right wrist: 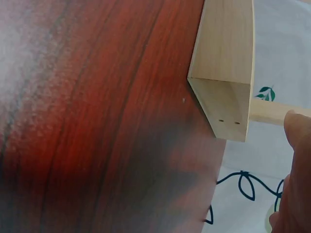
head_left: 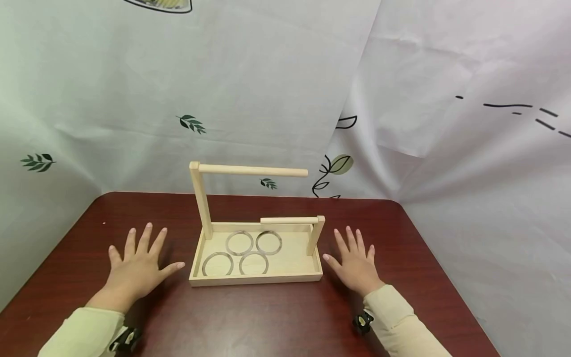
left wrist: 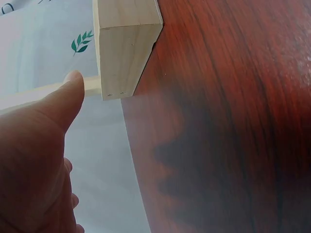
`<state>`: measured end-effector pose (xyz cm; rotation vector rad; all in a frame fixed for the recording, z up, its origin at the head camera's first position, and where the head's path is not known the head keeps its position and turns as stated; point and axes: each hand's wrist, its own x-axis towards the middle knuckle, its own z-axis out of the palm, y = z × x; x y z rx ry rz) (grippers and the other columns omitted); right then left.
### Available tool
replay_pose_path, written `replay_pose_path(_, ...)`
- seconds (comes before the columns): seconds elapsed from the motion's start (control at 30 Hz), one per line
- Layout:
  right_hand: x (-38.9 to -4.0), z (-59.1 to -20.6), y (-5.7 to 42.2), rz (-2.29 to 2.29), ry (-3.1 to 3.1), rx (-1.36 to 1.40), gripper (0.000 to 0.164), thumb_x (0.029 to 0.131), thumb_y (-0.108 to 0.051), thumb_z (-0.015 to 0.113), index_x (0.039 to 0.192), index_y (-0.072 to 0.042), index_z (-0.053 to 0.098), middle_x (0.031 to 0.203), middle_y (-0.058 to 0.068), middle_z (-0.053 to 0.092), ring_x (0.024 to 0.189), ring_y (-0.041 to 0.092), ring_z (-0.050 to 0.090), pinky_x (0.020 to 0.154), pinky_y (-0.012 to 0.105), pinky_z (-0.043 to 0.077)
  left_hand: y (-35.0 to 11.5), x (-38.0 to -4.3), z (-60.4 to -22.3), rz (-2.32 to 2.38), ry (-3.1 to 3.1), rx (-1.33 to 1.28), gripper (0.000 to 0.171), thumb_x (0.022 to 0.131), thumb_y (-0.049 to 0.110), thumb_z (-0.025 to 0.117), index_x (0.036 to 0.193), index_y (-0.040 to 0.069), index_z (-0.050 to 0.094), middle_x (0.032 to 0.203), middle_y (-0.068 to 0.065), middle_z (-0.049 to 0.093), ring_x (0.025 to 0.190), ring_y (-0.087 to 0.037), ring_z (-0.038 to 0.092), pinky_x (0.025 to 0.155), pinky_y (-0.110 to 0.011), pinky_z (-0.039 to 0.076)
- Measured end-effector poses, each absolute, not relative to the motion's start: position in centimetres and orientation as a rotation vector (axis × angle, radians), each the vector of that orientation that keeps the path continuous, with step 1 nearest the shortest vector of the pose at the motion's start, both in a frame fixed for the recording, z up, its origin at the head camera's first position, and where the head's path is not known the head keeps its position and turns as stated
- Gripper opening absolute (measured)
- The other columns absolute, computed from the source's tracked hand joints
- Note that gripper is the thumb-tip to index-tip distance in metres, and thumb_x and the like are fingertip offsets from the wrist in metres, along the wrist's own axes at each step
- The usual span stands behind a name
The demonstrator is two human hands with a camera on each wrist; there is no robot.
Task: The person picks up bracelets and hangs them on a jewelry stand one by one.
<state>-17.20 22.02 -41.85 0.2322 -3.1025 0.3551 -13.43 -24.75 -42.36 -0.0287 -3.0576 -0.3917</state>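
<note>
A pale wooden tray stand (head_left: 292, 278) sits on the table, with a tall post and long bar at its left and a short post and bar at its right. Several clear rings (head_left: 217, 254) lie in the tray, toward its left and middle. To the left of the stand, my left hand (head_left: 138, 270) is spread, palm down, its thumb pointing at the tray's end. My right hand (head_left: 355, 265) spreads its fingers beside the right end, thumb close to the tray. Neither hand holds anything. In the left wrist view, the tray's end wall (left wrist: 124, 60) shows beyond the thumb.
The dark red wooden table (head_left: 250, 322) has rounded far corners. A whitish cloth (head_left: 276, 89) printed with leaves hangs behind it and along both sides. Black wrist straps (head_left: 127, 339) show at the cuffs of both light sleeves (head_left: 85, 334).
</note>
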Motion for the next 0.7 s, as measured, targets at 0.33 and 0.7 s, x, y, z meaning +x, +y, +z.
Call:
replay_pose_path(0.33, -16.7, -42.1, 21.7, 0.339, -3.085, 0.257, 0.076, 0.094, -0.054, 0.051, 0.154, -0.015, 0.025, 0.16, 0.019, 0.013, 0.146, 0.041, 0.004, 0.105, 0.072, 0.006, -24.8, -13.2, -42.5, -0.394, -3.067, -0.036, 0.1, 0.085, 0.07, 0.053, 0.154, 0.008, 0.016, 0.156, -0.03, 0.002, 0.138, -0.057, -0.007, 0.094, -0.08, -0.005)
replay_pose_path(0.7, -16.3, -42.7, 21.4, 0.346, -3.047, 0.302, 0.073, 0.094, -0.052, 0.054, 0.152, -0.014, 0.031, 0.157, 0.02, 0.022, 0.145, 0.042, 0.012, 0.105, 0.073, 0.011, -23.7, -12.8, -42.1, -0.426, -3.061, -0.095, 0.098, 0.085, 0.069, 0.053, 0.154, 0.009, 0.017, 0.156, -0.028, 0.006, 0.139, -0.056, -0.002, 0.095, -0.08, -0.002)
